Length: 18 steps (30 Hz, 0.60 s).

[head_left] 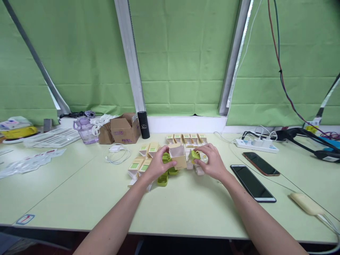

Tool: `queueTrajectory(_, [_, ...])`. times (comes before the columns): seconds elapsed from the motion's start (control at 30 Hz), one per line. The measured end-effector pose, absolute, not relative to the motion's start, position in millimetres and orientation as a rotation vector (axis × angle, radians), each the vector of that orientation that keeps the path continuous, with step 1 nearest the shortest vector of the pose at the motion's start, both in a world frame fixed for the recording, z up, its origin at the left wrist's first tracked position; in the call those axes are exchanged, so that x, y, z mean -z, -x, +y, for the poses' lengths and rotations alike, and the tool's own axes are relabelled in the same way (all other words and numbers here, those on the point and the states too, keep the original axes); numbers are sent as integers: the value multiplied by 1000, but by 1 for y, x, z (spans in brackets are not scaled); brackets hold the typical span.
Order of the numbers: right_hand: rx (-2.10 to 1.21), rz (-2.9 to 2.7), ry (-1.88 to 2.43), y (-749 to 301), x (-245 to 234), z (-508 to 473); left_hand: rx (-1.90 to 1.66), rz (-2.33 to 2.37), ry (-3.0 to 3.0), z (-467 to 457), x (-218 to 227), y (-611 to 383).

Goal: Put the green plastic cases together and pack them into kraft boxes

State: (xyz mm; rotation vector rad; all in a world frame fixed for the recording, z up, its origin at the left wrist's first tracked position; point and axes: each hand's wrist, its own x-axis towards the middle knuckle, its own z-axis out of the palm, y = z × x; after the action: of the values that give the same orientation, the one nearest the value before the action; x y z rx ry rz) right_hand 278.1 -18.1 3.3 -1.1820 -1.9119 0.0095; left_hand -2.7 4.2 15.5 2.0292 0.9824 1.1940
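My left hand (159, 165) is closed on a small cream carton (179, 160), whose open top shows a pale inside. Just right of it, my right hand (212, 161) pinches a small green container (195, 155) with a whitish part beside it under the fingers. Below and behind the left hand stand several green square cups (162, 180). White pieces (199, 171) lie on the table under the right hand. Several open cream cartons (136, 164) with green labels stand left of the left hand. A further row of cartons (186, 138) stands behind both hands.
On the right lie two phones (253, 182), a cream power bank (306, 203) with a cable, and a white power strip (257, 144). At the back left stand a cardboard box (124, 128), a black bottle (143, 124) and a purple jug (85, 130). A white charger (116, 148) lies nearer.
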Motion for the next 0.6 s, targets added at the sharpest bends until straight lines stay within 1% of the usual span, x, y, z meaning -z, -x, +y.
queueTrajectory(0.17, [-20,-1695,1134,-279,3,-9,-1029,1084,-2149,-1,-8,-5])
queueTrajectory(0.4, [-202,-1569,1101,-274,8,-7,-839,1130,-2251,-11,1,-13])
queueTrajectory(0.6, [-192,-1517,1081,-270,10,-6,-714,1156,-2293,-17,0,-17])
